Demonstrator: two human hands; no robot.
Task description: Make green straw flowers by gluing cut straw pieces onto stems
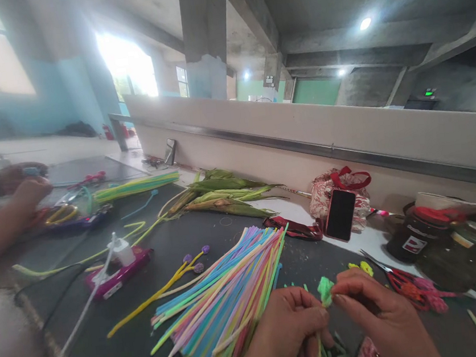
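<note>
At the far left, a co-worker's hand [33, 193] shows beyond our tabletop. A white bottle [122, 252] stands on a magenta device [114, 278], perhaps set aside to free the space nearest us. The fanned bundle of pastel strips [226, 300] lies just beside our left hand [299, 320], probably for easy picking. That hand pinches a pale yellow stem [319, 351], seemingly to steady the green tuft [326, 290] between our hands. Our right hand [380, 314] brings thumb and fingertip together at the tuft's edge; we cannot tell whether they grip it. Red-handled scissors [398, 281] lie farther right, likely within reach. The tuft looks fuzzy, mint-coloured and crumpled, upright above the thin stem.
</note>
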